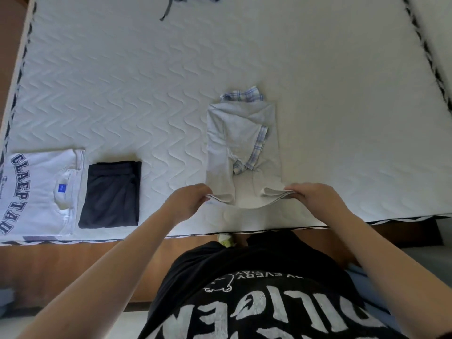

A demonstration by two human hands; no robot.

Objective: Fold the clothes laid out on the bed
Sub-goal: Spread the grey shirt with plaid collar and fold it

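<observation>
A pale shirt (241,135) with blue plaid collar and cuffs lies on the white quilted bed (122,94), its sleeves folded inward into a narrow strip. My left hand (188,201) pinches the near left corner of its hem. My right hand (310,195) pinches the near right corner, and both corners are lifted slightly off the mattress. A folded white T-shirt with blue lettering (36,189) lies at the left near edge. A folded dark garment (111,194) sits right beside it.
At the far edge of the bed lie more unfolded clothes (181,0), with a grey strap trailing down. The bed's near edge (195,234) runs just in front of my body. Wooden floor (73,260) shows below it.
</observation>
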